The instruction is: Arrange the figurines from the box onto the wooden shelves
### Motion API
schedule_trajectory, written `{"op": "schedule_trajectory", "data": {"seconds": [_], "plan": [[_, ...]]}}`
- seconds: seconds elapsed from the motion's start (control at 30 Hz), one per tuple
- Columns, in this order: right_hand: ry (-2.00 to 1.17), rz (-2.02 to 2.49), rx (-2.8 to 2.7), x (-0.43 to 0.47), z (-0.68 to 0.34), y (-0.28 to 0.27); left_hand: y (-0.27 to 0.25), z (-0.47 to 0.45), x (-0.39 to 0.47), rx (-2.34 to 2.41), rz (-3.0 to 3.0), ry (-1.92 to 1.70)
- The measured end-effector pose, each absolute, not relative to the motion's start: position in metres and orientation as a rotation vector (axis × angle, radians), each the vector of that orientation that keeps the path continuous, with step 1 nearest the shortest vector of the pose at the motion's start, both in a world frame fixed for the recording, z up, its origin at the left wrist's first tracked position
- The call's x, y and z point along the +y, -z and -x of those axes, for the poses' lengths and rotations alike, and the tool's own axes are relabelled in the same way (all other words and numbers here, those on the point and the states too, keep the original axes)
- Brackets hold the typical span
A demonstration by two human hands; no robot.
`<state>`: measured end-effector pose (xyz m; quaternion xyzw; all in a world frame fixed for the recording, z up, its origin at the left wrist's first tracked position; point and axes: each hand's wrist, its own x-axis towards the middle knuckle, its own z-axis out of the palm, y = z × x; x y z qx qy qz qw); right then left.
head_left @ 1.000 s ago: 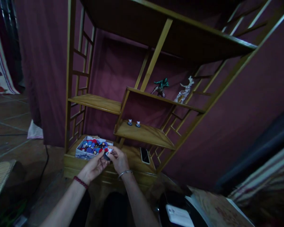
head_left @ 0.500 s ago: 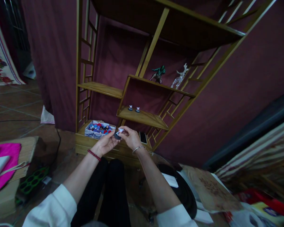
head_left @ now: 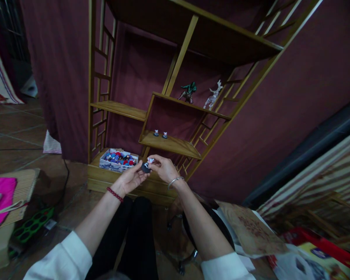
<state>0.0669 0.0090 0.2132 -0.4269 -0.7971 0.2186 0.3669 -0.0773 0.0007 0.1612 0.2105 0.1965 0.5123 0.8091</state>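
Note:
Between my hands is a small pink-and-white figurine (head_left: 150, 160) on a dark round base (head_left: 146, 168). My left hand (head_left: 132, 179), palm up, pinches the base between thumb and fingers. The fingers of my right hand (head_left: 164, 168) close on the figurine's body from the right. Just beyond my left hand, a patterned box (head_left: 113, 167) holds many small red, blue and dark figures. Two similar little figurines, one on the left (head_left: 156, 133) and one on the right (head_left: 165, 135), stand upright on the shelf (head_left: 175, 146) above my right hand.
A green figure (head_left: 189, 92) and a clear deer statue (head_left: 212, 96) stand on a higher shelf of the wooden rack (head_left: 125, 111). To the right is a black stool (head_left: 221, 221) with wheels. A pink cloth (head_left: 2, 198) and a green tray (head_left: 33, 225) lie left.
My view has shifted to the right, so the rack appears further left. Both hands still hold the figurine, and its dark base faces the camera slightly more.

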Motion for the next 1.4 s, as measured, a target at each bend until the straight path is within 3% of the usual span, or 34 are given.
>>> {"op": "schedule_trajectory", "data": {"seconds": [0.6, 1.4], "plan": [[-0.851, 1.023, -1.902, 0.042, -0.062, -0.194, -0.161, 0.086, 0.012, 0.480, -0.432, -1.083], [-0.882, 1.014, -1.885, 0.052, -0.056, -0.194, -0.145, 0.093, 0.024, 0.438, -0.470, -1.100]]}}
